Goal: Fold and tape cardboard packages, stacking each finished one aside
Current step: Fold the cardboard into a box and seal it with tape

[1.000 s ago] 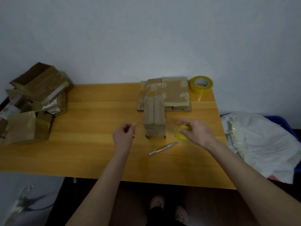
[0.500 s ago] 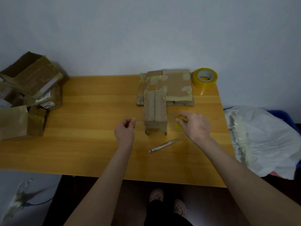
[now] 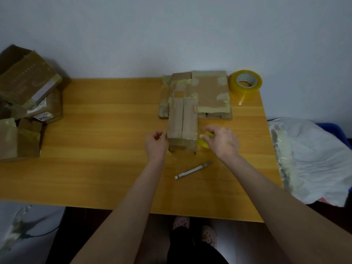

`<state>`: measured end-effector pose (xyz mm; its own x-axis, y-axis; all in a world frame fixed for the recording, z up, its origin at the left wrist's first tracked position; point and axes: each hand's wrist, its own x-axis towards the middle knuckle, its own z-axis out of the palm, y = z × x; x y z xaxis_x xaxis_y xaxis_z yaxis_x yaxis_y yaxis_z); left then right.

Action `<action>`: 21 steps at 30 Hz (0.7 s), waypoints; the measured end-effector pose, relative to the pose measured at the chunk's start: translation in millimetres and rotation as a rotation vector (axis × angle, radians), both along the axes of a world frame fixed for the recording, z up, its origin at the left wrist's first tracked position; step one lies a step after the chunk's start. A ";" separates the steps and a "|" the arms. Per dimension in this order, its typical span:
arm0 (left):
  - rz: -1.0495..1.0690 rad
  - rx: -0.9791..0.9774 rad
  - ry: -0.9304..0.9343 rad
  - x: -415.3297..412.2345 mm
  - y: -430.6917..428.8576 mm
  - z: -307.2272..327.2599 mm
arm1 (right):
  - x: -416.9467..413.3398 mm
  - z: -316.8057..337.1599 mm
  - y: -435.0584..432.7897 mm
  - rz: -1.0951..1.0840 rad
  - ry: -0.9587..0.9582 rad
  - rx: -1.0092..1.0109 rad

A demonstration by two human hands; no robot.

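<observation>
A narrow cardboard package (image 3: pixel 182 122) lies lengthwise on the wooden table (image 3: pixel 106 141), its two top flaps meeting along the middle. A strip of clear tape stretches across its near end. My left hand (image 3: pixel 155 144) pinches the tape's free end at the package's left side. My right hand (image 3: pixel 222 140) grips a small yellow tape roll (image 3: pixel 202 141) against the package's right side. Behind the package lies a flat pile of taped cardboard (image 3: pixel 207 92).
A metal utility knife (image 3: pixel 193 170) lies on the table in front of the package. A large tape roll (image 3: pixel 245 83) stands at the back right corner. Several taped boxes (image 3: pixel 24 103) crowd the left end. White plastic sheeting (image 3: pixel 312 159) lies past the right edge.
Both hands have moved forward and inward, bringing the stretched tape down onto the package's near end. The view has shifted slightly.
</observation>
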<state>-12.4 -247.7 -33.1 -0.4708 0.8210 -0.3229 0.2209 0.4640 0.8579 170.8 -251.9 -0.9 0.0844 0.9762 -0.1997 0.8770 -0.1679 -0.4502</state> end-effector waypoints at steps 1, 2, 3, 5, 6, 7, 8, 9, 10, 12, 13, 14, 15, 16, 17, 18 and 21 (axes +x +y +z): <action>0.010 0.006 -0.040 0.5 1.2 -0.9 | -2.0 -1.1 1.0 -0.010 0.030 -0.003; 0.031 0.015 -0.064 -0.2 3.4 -2.8 | -4.1 -2.5 1.4 -0.011 0.055 -0.003; 0.044 0.020 -0.057 -0.5 5.6 -2.2 | -6.3 -3.6 1.8 -0.007 0.069 -0.002; 0.051 0.034 0.065 -0.4 5.4 5.4 | -9.6 -4.5 1.3 -0.010 0.077 -0.005; 0.051 0.059 0.141 0.4 2.2 10.9 | -10.5 -4.7 0.7 -0.021 0.079 -0.007; 0.043 0.116 0.214 1.5 -3.7 17.0 | -11.0 -5.0 0.3 -0.030 0.079 -0.010; 0.024 0.221 0.309 2.1 -12.2 21.1 | -11.0 -4.9 -0.4 -0.034 0.079 -0.016; -0.027 0.357 0.416 3.6 -23.4 24.9 | -11.2 -4.8 -1.1 -0.037 0.081 -0.021; -0.126 0.479 0.506 6.6 -34.6 24.4 | -10.9 -5.0 -1.3 -0.039 0.084 -0.023; -0.441 0.630 0.629 16.6 -47.9 14.7 | -9.6 -5.6 -1.0 -0.035 0.101 -0.023; -0.600 0.650 0.712 20.4 -47.7 6.8 | -8.3 -6.0 -1.1 -0.023 0.123 -0.025; -0.709 0.647 0.811 21.9 -45.5 -0.6 | -6.4 -7.5 -1.8 -0.007 0.165 -0.032; -0.768 0.625 0.904 21.1 -40.4 -6.4 | -3.1 -9.0 -2.8 0.008 0.221 -0.046; -0.790 0.610 0.968 18.9 -33.8 -11.6 | 2.0 -10.9 -4.3 0.023 0.278 -0.067; -0.795 0.602 1.000 16.0 -27.3 -15.7 | 8.0 -13.1 -6.4 0.039 0.326 -0.089; -0.784 0.602 1.012 13.7 -23.4 -18.6 | 14.6 -16.0 -8.7 0.054 0.363 -0.111; -0.775 0.577 1.037 13.0 -22.0 -18.9 | 32.9 -25.7 -16.5 0.088 0.382 -0.140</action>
